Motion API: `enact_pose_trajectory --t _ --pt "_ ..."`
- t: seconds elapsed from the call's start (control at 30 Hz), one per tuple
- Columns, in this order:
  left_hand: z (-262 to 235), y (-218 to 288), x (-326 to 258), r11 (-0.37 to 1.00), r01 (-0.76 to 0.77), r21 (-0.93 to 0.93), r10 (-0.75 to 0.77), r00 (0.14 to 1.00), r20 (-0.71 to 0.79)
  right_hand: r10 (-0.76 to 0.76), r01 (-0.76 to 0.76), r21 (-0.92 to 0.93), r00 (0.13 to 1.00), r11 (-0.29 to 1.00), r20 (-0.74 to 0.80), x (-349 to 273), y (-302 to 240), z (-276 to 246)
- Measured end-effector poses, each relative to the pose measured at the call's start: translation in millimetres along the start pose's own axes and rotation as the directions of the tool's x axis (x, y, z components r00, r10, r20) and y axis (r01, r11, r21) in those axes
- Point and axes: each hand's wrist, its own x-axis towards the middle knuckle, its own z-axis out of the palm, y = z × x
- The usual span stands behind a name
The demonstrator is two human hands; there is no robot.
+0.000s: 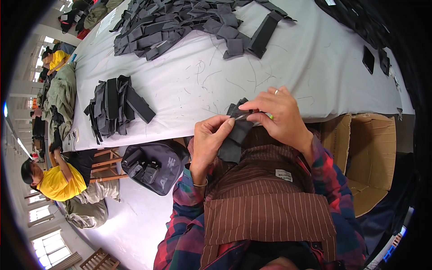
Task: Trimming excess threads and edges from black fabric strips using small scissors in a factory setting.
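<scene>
My left hand (211,135) pinches a dark grey fabric strip (235,135) that hangs down over my striped brown apron (265,198). My right hand (281,114), with a ring on one finger, holds a small metal thread snip with a green handle (254,118) against the top of the same strip. Both hands meet just past the near edge of the white table (288,58).
A stack of dark fabric strips (114,110) lies to the left on the table, and a big loose heap of strips (180,22) at the far end. A black bag (153,166) sits by my left knee, an open cardboard box (366,153) on my right. People in yellow shirts (58,182) work at the left.
</scene>
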Motion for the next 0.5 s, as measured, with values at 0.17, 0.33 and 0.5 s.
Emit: enact_pose_trajectory --t 0.17,0.33,0.5 --pt "0.6 1.5 -0.9 1.0 0.018 -0.007 -0.018 1.0 0.01 0.133 -0.103 0.257 0.986 0.961 -0.101 -6.2 8.0 8.6" --pt "-1.4 1.4 -0.5 1.0 0.013 -0.011 -0.013 1.0 0.02 -0.093 0.085 -0.11 0.993 0.99 -0.068 -3.4 2.0 -7.5" --pt "-1.6 0.3 0.2 1.0 0.013 -0.003 -0.013 1.0 0.027 -0.184 0.16 -0.221 0.979 0.962 -0.091 -4.4 1.0 -5.4"
